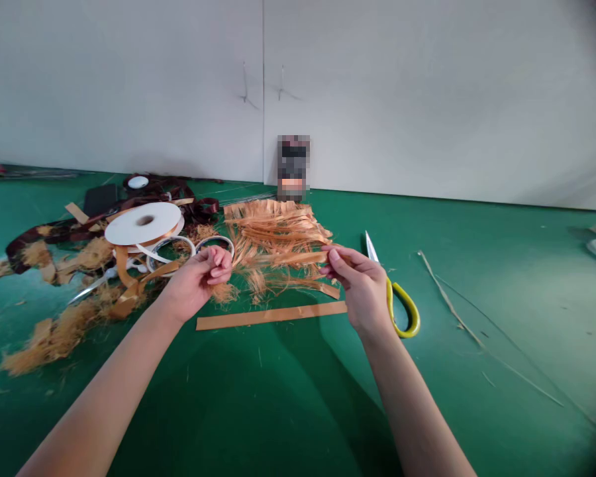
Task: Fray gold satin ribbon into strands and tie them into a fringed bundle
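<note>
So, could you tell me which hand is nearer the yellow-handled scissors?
Right. The right hand, pinching a ribbon strip, is beside the yellow-handled scissors; the left hand is farther left, near the ribbon spool.

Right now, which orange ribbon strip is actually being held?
The short strip pinched by the fingers of the right hand, raised above the table; the long strip lies flat, untouched.

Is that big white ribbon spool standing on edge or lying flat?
Lying flat: the spool shows its round white face and centre hole upward.
</note>
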Tool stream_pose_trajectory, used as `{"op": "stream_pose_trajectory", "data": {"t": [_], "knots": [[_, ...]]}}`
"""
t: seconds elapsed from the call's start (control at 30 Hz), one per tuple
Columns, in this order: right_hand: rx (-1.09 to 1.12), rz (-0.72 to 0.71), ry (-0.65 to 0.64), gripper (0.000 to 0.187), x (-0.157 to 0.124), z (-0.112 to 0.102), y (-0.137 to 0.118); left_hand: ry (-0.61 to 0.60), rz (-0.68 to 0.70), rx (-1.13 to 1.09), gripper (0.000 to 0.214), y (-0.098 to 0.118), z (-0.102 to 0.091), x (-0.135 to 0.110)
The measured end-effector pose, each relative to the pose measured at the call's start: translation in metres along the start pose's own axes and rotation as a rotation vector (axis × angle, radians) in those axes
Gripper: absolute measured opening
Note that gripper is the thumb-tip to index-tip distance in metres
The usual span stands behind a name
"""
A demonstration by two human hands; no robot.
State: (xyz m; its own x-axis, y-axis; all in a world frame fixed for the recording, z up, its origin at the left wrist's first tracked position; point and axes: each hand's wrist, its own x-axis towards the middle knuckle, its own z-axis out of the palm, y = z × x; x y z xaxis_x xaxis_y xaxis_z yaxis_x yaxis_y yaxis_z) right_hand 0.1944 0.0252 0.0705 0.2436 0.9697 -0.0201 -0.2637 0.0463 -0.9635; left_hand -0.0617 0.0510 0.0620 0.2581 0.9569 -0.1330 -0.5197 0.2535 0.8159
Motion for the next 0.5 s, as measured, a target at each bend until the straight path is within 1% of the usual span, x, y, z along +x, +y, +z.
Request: {"op": "stream_pose_trajectory", "data": {"t": [0.17,0.23,0.3,0.37,0.43,0.5], "knots": [[0.103,-0.047,0.173,0.012,0.008,-0.011,0.001,0.074,0.080,0.085,0.015,0.003,-0.016,0.004],[0.120,-0.074,0.212,0.010,0.010,-0.015,0.001,0.083,0.079,0.139,0.012,0.003,-0.019,0.003],[0.111,-0.090,0.205,0.009,0.010,-0.015,0.002,0.070,0.027,0.207,0.014,0.003,-0.020,0.001],[0.089,-0.089,0.168,0.009,0.009,-0.013,0.002,0.034,-0.071,0.360,0.021,0.003,-0.017,-0.001],[0.079,-0.078,0.139,0.009,0.008,-0.011,0.001,-0.016,-0.181,0.612,0.025,0.004,-0.013,-0.003],[0.083,-0.069,0.132,0.010,0.007,-0.009,0.001,-0.093,-0.260,0.873,0.025,0.005,-0.011,-0.004]]}}
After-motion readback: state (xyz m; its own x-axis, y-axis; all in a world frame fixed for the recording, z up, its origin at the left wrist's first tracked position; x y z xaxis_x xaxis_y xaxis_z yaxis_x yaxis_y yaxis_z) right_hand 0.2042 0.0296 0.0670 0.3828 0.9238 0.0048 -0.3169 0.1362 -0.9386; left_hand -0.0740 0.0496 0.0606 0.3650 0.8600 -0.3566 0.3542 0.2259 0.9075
